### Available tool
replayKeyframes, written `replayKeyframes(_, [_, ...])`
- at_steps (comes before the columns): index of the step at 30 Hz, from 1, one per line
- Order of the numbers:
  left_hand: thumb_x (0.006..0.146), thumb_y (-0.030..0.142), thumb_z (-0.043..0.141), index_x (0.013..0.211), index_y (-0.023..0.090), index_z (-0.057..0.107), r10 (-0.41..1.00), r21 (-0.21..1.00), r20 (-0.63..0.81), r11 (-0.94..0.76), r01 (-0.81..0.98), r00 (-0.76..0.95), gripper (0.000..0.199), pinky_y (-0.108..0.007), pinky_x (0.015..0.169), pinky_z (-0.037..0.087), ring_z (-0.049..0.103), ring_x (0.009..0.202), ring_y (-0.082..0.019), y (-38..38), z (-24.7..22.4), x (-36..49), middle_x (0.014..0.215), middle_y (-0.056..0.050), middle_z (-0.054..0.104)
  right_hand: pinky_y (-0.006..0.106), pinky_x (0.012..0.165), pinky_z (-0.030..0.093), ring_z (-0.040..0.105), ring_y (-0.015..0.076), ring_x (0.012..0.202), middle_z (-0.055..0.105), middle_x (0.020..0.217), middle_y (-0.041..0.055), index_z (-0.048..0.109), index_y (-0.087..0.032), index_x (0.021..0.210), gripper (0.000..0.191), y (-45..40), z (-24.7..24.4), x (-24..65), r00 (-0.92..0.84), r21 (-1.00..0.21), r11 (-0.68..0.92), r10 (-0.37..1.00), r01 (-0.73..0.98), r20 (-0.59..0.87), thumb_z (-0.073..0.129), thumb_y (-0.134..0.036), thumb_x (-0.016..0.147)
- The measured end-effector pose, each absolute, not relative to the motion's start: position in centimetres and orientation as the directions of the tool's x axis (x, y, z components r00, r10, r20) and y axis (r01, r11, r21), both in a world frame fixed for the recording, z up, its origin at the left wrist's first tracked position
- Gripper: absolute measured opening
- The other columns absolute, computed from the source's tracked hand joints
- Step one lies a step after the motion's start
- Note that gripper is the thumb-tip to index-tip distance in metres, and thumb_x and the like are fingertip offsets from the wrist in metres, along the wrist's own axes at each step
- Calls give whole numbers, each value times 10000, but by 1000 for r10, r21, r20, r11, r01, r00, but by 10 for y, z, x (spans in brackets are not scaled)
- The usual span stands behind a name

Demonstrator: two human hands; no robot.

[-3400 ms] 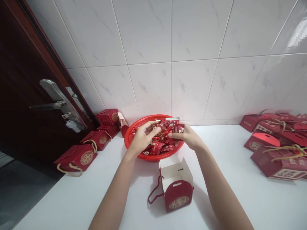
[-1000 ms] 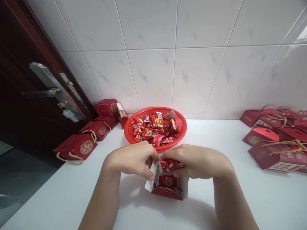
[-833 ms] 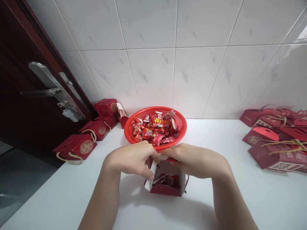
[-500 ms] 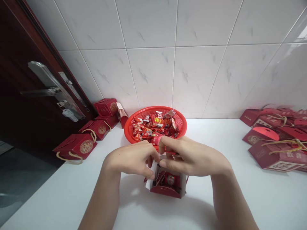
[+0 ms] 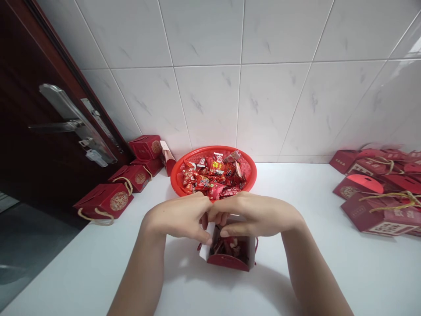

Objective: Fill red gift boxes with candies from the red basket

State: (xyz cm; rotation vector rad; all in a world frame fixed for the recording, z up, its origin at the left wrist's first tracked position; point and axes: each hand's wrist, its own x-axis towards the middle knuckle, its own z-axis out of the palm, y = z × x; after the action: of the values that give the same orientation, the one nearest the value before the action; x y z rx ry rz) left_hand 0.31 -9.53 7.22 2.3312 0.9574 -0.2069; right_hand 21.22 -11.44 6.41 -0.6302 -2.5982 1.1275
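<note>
An open red box (image 5: 228, 262) with pale inner walls stands on the white table, wrapped candies (image 5: 232, 246) inside it. My left hand (image 5: 184, 219) grips the box's left wall between thumb and fingers. Over the back of the box is my right hand (image 5: 255, 215), its fingers curled and its thumb over the opening; whether anything is between them is hidden. Just behind both hands sits a red basket (image 5: 252, 171) full of red-wrapped candies (image 5: 215, 172).
Closed red boxes (image 5: 103, 199) with rope handles stand at the left, beside a dark door (image 5: 29, 105) with a metal handle. More red boxes (image 5: 378, 213) are piled at the right. A tiled wall (image 5: 207, 101) rises behind the table.
My right hand has shifted left and closer to my left hand. A red piece once under its fingers no longer shows there, and the candies in the box look different.
</note>
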Motion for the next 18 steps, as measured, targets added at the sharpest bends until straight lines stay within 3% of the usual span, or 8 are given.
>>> replayKeyframes(8, [688, 289, 775, 907, 213, 782, 585, 404, -396, -580, 707, 707, 233, -233, 672, 451, 656, 846, -199, -98, 74, 4, 844, -16, 733, 229, 674, 436, 611, 136, 769, 734, 929, 48, 730, -147, 951, 262, -127, 64, 209, -879, -608, 660, 455, 441, -143, 532, 5, 868])
replayKeyframes(13, [695, 299, 779, 916, 218, 793, 587, 383, -402, -590, 711, 703, 236, -237, 701, 462, 668, 886, -209, -99, 76, 4, 905, -31, 757, 237, 585, 375, 564, 139, 682, 701, 809, 40, 713, -161, 768, 243, -139, 56, 194, -801, -416, 686, 526, 598, -284, 552, 21, 757])
replayKeyframes(18, [697, 292, 769, 912, 234, 798, 549, 399, -364, -638, 659, 752, 225, -234, 702, 459, 670, 840, -191, -98, 74, 2, 866, -14, 753, 267, 493, 322, 527, 168, 616, 654, 696, 61, 695, -145, 703, 135, -138, 41, 176, -722, -238, 716, 504, 656, -474, 602, -56, 746])
